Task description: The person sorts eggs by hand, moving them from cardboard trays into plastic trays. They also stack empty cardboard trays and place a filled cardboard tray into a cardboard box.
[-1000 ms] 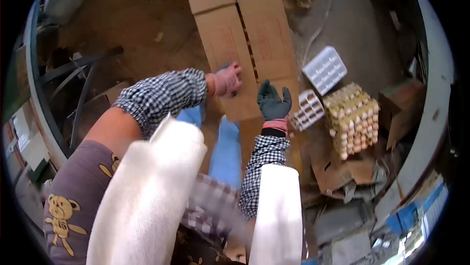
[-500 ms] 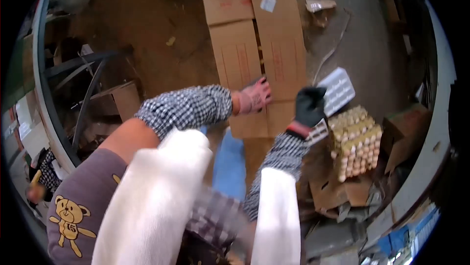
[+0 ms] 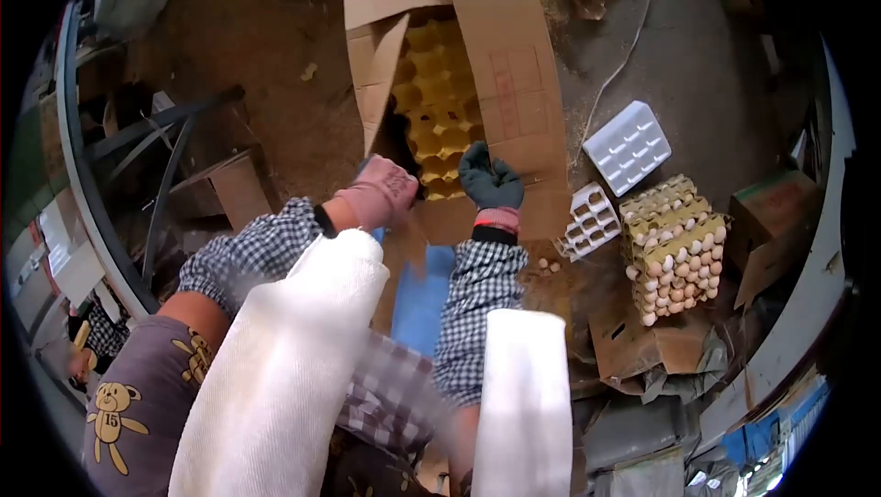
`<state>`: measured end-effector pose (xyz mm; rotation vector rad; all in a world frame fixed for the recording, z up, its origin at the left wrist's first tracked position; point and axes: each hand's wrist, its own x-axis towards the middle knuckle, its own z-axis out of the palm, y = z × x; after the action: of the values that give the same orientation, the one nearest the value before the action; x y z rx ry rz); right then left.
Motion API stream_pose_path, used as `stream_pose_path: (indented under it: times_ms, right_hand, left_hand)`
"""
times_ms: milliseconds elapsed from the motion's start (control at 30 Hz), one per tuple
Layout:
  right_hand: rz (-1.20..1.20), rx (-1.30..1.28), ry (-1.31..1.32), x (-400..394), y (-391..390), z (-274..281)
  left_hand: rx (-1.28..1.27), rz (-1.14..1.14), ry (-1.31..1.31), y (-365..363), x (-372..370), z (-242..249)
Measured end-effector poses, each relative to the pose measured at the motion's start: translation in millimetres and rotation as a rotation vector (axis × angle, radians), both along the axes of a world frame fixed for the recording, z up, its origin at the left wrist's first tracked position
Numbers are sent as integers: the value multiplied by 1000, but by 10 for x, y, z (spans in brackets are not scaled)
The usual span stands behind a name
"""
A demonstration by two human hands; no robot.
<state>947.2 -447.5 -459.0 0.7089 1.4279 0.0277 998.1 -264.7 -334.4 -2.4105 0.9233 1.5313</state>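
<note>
A large cardboard carton point(image 3: 525, 130) lies in front of me, its top parted along the middle. Through the gap shows yellow moulded egg trays point(image 3: 436, 84). My left hand point(image 3: 381, 192), in a pink glove, is closed at the near end of the raised left carton flap point(image 3: 374, 98); its fingertips are hidden. My right hand point(image 3: 493, 183), in a dark-palmed glove, is turned palm up by the inner edge of the right flap. Its fingers are loosely bent and apart, with nothing visible in them.
Right of the carton lie a white plastic tray point(image 3: 630, 148), another white tray point(image 3: 590, 222) and a stack of egg trays full of eggs point(image 3: 677, 263). A few loose eggs point(image 3: 549, 265) rest nearby. An open box point(image 3: 775, 231) stands farther right. Another person point(image 3: 92, 341) is at far left.
The left flap has swung up, uncovering the egg trays inside. My left hand has moved left and toward me. My right hand has come left from beside the carton to the opening.
</note>
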Motion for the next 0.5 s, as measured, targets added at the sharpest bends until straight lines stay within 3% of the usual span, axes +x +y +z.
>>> stream_pose_path:
  times_ms: [67,100,167,200,267,300,367,433,467,500]
  right_hand:
    - [-68,-229,-785,-370,10,114]
    - [-73,-225,-790,-319,-113,352]
    - [5,-929,-433,-57,-414,954]
    - [2,-931,-417,-137,-437,829]
    - [800,-1250,-309,-346,-539,292]
    - [808,-1261,-310,-501,-575,62]
    - [1658,-1329,-23,-917,-502,-201]
    - [1917,-1020,10,-1043,-491,158]
    - [2246,-1061,-105,-1083,-467,334]
    - [2251,-1055,-91,-1032,-426,418]
  left_hand:
    - [97,126,23,27,8,115]
    - [101,123,17,45,3,141]
    - [163,291,-102,110,-31,248]
    - [164,281,-91,98,-16,249]
    - [-76,612,-216,-33,210,40]
    - [-190,793,-284,-70,345,-92]
    - [-76,657,-401,-429,665,-433]
    - [263,546,-278,-746,884,-720]
    - [257,542,-273,-769,909,-841]
    - [303,552,-304,-793,874,-977]
